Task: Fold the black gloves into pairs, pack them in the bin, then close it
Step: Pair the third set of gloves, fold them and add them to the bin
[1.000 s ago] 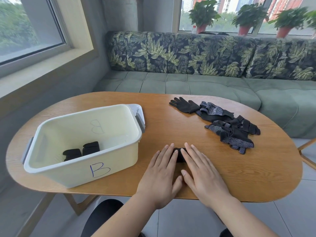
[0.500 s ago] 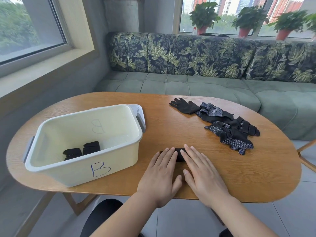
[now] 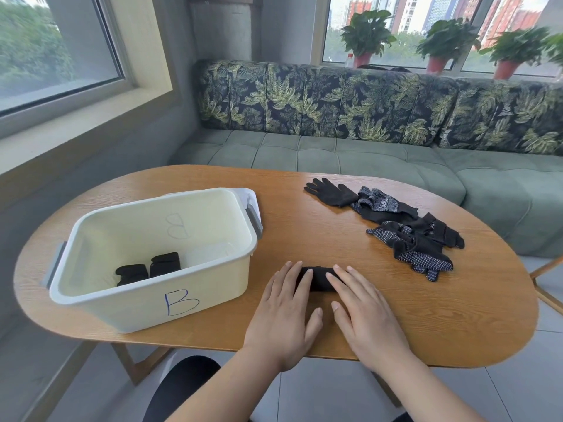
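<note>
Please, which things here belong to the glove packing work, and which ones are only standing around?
Belonging to the job:
bin marked B
two folded pairs inside it
folded bundle, pressed flat by left hand and right hand
loose gloves waiting on the table

Just standing around:
sofa
potted plants at the window

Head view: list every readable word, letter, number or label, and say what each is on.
"B": written in blue marker on the near outer wall of the bin.
"B", faint and mirrored: seen on the bin's far wall.
Pale print on one of the loose gloves: too blurred to read.
No other text is legible.
</note>
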